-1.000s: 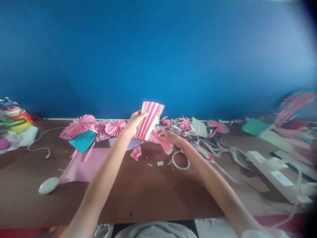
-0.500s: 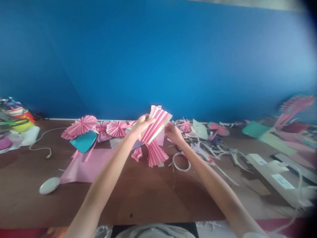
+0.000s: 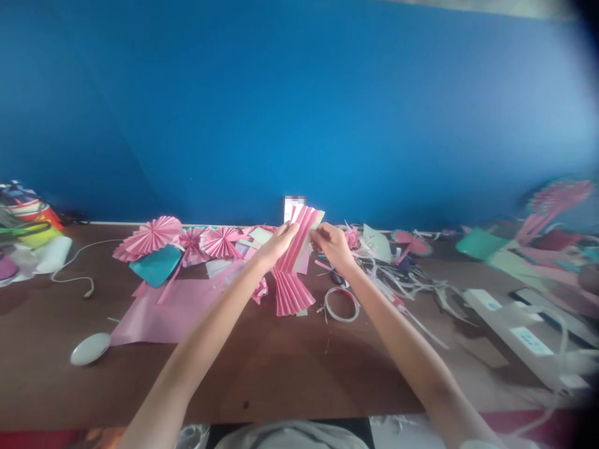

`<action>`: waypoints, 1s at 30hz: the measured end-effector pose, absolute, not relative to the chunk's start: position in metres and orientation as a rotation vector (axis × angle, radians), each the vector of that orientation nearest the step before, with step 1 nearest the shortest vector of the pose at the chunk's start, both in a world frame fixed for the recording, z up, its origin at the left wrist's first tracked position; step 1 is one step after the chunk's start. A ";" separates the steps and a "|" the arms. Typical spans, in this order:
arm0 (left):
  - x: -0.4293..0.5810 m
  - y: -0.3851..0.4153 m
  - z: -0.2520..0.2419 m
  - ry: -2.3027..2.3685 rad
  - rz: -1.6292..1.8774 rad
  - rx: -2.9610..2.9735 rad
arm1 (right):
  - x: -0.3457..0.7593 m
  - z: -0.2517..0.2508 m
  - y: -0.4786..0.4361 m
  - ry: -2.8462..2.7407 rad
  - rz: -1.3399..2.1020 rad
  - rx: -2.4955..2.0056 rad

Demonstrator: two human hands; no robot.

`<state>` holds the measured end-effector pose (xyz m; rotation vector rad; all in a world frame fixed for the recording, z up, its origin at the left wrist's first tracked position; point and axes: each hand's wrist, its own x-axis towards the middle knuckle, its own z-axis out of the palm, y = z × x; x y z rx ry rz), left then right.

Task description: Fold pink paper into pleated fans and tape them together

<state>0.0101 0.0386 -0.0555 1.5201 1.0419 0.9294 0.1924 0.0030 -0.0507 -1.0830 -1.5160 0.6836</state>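
A pink pleated paper (image 3: 302, 236) with pale edges is held up over the middle of the desk. My left hand (image 3: 279, 244) grips its left side, the thumb lying across the folds. At its right edge, the fingers of my right hand (image 3: 331, 243) are pinched together on the pale border. Just below lies a second pleated piece, a pink paper fan (image 3: 292, 293), spread on the desk. A crumpled pink paper (image 3: 260, 290) is partly hidden by my left forearm.
Pink paper rosettes (image 3: 222, 242), a teal paper (image 3: 156, 265) and a pink sheet (image 3: 159, 315) lie left, near a white mouse (image 3: 90, 349). Rightward are a coiled cable (image 3: 341, 305), paper strips (image 3: 393, 287) and a power strip (image 3: 524, 337). A phone (image 3: 294, 202) leans on the blue wall.
The pleated paper has turned more upright and its folds sit closer together. My right hand has come up and in to the paper's right edge. My left hand has shifted slightly right.
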 end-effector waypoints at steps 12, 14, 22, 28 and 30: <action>0.022 0.029 -0.049 0.881 1.012 1.556 | 0.197 -0.047 0.000 -1.402 0.830 -1.022; 0.023 0.029 -0.047 0.842 1.080 1.593 | 0.198 -0.045 -0.001 -1.378 0.832 -1.017; 0.020 0.033 -0.041 0.891 1.384 1.602 | 0.209 -0.038 0.001 -1.425 0.740 -1.086; 0.022 0.035 -0.047 0.913 1.433 1.552 | 0.223 -0.035 0.004 -1.492 0.697 -1.153; 0.022 0.036 -0.049 0.949 1.411 1.554 | 0.227 -0.035 0.005 -1.498 0.697 -1.161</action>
